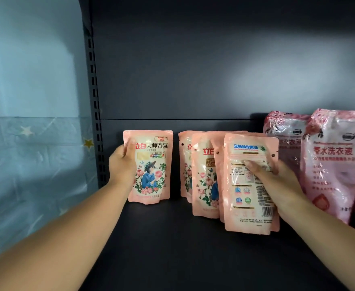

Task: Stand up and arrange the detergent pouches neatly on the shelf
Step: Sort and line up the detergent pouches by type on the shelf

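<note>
Left hand [123, 162] is gripping the left edge of 1 pink pouch [149, 166], fingers curled round its side, thumb tip lying on the front near the top corner. That pouch is standing upright on the dark shelf [172, 248], printed front facing me, apart from the others and near the slotted upright [94, 114] at the shelf's left end.

Right hand [277, 181] is pinching the nearest pouch [248, 185], thumb pressing across its back label, the other fingers hidden behind its right edge. This pouch is showing its back, barcode at lower right, and is standing upright at the front of a cluster.

Behind it I am seeing at least 3 more small pink pouches [203, 177] overlapping one another, all upright, fronts toward me.

Further right, 2 larger pink bags [332, 164] are standing against the dark back panel [193, 70], just beside my right hand. Whether they touch it, I cannot tell.

Left of the shelving, a pale blue cloth with stars [33, 133] is hanging.
</note>
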Demonstrator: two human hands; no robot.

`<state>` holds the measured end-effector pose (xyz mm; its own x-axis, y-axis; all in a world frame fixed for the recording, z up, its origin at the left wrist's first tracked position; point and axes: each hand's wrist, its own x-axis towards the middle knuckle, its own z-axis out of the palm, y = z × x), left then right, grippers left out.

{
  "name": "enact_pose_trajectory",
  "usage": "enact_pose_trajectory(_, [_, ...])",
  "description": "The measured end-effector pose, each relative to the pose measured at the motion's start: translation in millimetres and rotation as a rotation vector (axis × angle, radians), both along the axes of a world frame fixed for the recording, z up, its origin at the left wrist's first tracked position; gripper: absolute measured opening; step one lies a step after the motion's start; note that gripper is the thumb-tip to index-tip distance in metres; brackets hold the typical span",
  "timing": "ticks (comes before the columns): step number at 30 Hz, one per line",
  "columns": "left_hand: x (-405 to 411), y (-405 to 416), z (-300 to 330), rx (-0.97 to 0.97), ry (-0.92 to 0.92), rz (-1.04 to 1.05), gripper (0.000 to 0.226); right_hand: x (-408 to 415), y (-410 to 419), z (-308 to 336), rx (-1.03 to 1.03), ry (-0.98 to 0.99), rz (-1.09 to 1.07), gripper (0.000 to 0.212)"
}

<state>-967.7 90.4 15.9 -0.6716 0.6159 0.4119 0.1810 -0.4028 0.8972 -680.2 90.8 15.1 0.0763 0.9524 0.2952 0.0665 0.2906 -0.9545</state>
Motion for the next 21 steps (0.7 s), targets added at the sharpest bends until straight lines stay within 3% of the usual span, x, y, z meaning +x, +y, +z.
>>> enact_pose_trajectory(3, [1.2,1.7,-2.6,0.027,0.02,0.051,0.034,1.7,-1.0,0.2,0.022,0.021,0.021,0.025])
enact_pose_trajectory(8, [2.2,0.5,2.2,0.019,0.02,0.164,0.025,0.4,-6.0,0.7,0.027,0.036,0.006,0.036])
enact_pose_trajectory(10, [8.0,-6.6,6.7,0.011,0.039,0.269,0.034,0.1,-8.0,0.9,0.04,0.033,-0.025,0.039])
enact_pose_trajectory(12, [16.6,-17.5,13.2,0.005,0.134,0.397,0.045,0.9,-10.2,0.6,0.058,0.035,-0.031,0.035])
enact_pose_trajectory(14, [30.4,-31.6,19.6,0.089,0.26,0.416,0.042,1.0,-12.3,1.0,0.065,0.023,-0.011,0.033])
enact_pose_trajectory(16, [50.5,-42.5,20.9,0.146,0.326,0.271,0.03,0.9,-14.8,1.6,0.065,0.026,0.005,0.038])
enact_pose_trajectory(18, [75.4,-52.7,18.3,0.058,0.331,0.033,0.024,0.4,-16.0,1.1,0.058,0.02,-0.003,0.048])
enact_pose_trajectory(19, [86.6,-55.6,15.1,-0.024,0.342,-0.087,0.028,-0.4,-15.7,0.4,0.056,0.013,-0.018,0.05])
enact_pose_trajectory(21, [105.9,-58.1,11.3,-0.225,0.392,-0.287,0.061,-0.8,-16.4,0.9,0.068,0.01,-0.05,0.051])
